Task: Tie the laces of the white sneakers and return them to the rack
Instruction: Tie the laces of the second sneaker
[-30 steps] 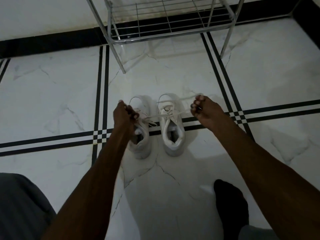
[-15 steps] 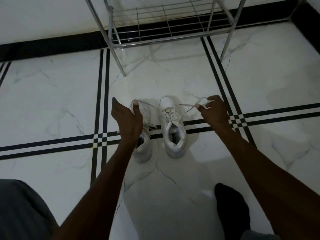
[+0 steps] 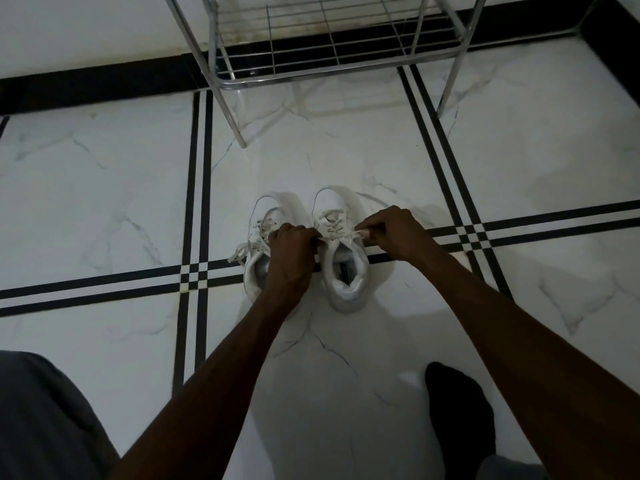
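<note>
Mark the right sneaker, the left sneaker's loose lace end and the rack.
right sneaker [image 3: 346, 292], head view, heel collar.
loose lace end [image 3: 239, 253], head view, flat tip.
rack [image 3: 311, 75], head view, front rail.

- This looks like a home, likely an entry or hallway corner.
- The floor [image 3: 346, 161] is glossy white marble-look tile with paired black inlay stripes crossing it.
- A chrome wire shoe rack [image 3: 329, 46] stands on the floor against a pale wall [image 3: 86, 26] with a black skirting band.
- White sneakers [image 3: 341, 251] sit on the floor just in front of the rack, beside a socked foot [image 3: 457, 407].
</note>
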`<state>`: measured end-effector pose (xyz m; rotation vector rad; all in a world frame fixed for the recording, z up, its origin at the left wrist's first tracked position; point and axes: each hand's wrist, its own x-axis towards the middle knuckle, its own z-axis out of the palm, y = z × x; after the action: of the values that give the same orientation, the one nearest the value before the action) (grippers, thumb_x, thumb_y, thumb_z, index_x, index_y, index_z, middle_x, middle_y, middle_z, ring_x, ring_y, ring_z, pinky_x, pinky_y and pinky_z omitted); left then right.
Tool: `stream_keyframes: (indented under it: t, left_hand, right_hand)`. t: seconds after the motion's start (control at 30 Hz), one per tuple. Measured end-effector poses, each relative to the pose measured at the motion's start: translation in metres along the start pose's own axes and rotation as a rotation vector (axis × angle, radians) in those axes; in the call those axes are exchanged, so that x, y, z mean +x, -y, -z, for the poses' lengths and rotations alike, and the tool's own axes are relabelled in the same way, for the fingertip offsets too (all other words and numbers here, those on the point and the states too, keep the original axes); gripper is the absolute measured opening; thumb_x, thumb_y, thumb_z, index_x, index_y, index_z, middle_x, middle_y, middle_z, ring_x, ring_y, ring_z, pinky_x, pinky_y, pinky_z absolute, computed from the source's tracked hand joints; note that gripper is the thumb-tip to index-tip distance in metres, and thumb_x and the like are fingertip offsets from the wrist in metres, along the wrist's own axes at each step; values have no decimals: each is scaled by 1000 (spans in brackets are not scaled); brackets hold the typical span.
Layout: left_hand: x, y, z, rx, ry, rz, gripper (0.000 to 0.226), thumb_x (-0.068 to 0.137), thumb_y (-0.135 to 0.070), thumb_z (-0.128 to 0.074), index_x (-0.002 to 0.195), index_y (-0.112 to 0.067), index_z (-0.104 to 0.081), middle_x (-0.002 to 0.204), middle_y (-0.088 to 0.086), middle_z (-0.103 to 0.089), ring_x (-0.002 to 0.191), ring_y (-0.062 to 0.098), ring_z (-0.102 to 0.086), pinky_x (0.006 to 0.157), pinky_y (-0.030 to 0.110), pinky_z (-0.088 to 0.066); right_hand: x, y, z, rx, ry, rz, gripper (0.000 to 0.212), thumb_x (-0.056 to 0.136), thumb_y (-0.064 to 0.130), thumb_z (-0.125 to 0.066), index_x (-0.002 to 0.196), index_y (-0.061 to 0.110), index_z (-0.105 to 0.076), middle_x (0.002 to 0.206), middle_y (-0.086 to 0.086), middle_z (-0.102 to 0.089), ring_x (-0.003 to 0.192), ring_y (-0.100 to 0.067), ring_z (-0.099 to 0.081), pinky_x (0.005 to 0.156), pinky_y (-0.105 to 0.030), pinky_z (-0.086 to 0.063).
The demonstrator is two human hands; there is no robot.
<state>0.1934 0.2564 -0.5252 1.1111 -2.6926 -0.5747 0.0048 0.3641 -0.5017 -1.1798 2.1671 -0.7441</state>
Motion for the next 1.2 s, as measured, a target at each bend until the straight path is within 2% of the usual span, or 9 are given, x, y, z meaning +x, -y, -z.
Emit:
stream_keyframes:
  t: [0.17, 0.33, 0.57, 0.67, 0.77, 0.87, 0.97, 1.07, 1.2]
  left_hand:
    - [-1, -4, 9, 46, 0, -25, 17, 74, 4, -65, 85, -9, -66, 88, 10, -70, 92, 35, -55, 81, 45, -42]
    - [1, 1, 3, 98, 84, 40, 23, 67, -12, -76, 84, -15, -60, 90, 3, -68, 98, 30, -54, 94, 45, -27]
    - [0, 9, 17, -3, 107, 131, 14, 84, -14, -57, 92, -21, -66, 87, -3, -73, 100, 23, -64, 98, 45, -26]
    - [6, 10, 34, -258, 85, 159, 27, 99, -37, -45, 85, -23, -64, 85, -8, -74, 80, 9, -66, 99, 42, -32]
    - [17, -4, 61, -529, 64, 197, 41, 104, -40, -43, 84, -16, -70, 83, -6, -73, 75, 13, -62, 80, 30, -40]
    - [29, -15, 68, -862, 89, 244, 46, 106, -33, -40, 97, -4, -74, 99, 0, -79, 97, 10, -70, 87, 34, -46]
    - [28, -26, 60, -994, 89, 290, 39, 108, -31, -37, 94, -3, -60, 90, 7, -76, 87, 14, -72, 80, 32, -48]
    - [24, -27, 46, -1007, 52, 276, 32, 108, -32, -41, 93, -11, -60, 83, 9, -62, 75, 12, -59, 64, 15, -46]
    - [22, -19, 34, -919, 62, 200, 25, 108, -32, -43, 109, -18, -63, 85, 3, -62, 74, 8, -58, 70, 29, -50]
  right_hand:
    - [4, -1, 1, -119, -56, 62, 12, 85, 10, -73, 93, 13, -81, 90, -8, -79, 70, -4, -59, 61, -1, -38]
    - [-2, -7, -19, -62, -101, -130, 10, 83, 4, -73, 90, 6, -80, 88, -13, -78, 81, -23, -72, 81, -35, -60]
    - [4, 9, 13, -39, 158, -198, 14, 92, 19, -65, 93, 8, -74, 106, -10, -75, 101, -23, -69, 86, -31, -54]
    - [7, 19, 32, 269, 239, -249, 23, 95, 27, -60, 95, 7, -71, 107, -10, -74, 102, -21, -69, 87, -35, -53]
    - [12, 39, 41, 698, 222, -195, 34, 100, 36, -52, 92, 8, -69, 111, -14, -74, 105, -23, -70, 92, -38, -55]
    - [13, 52, 34, 934, 200, -125, 33, 101, 38, -48, 92, 10, -64, 107, -18, -73, 101, -27, -71, 87, -40, -56]
    - [14, 49, 18, 883, 151, -163, 26, 102, 33, -48, 99, 12, -64, 92, -7, -71, 81, -20, -71, 73, -36, -51]
    - [13, 39, 1, 744, 93, -191, 22, 102, 19, -49, 110, 17, -70, 90, -6, -64, 71, -15, -60, 61, -29, -46]
    - [14, 35, -8, 717, 101, -185, 36, 102, 8, -47, 130, 25, -62, 90, 1, -69, 75, -13, -59, 56, -22, -47]
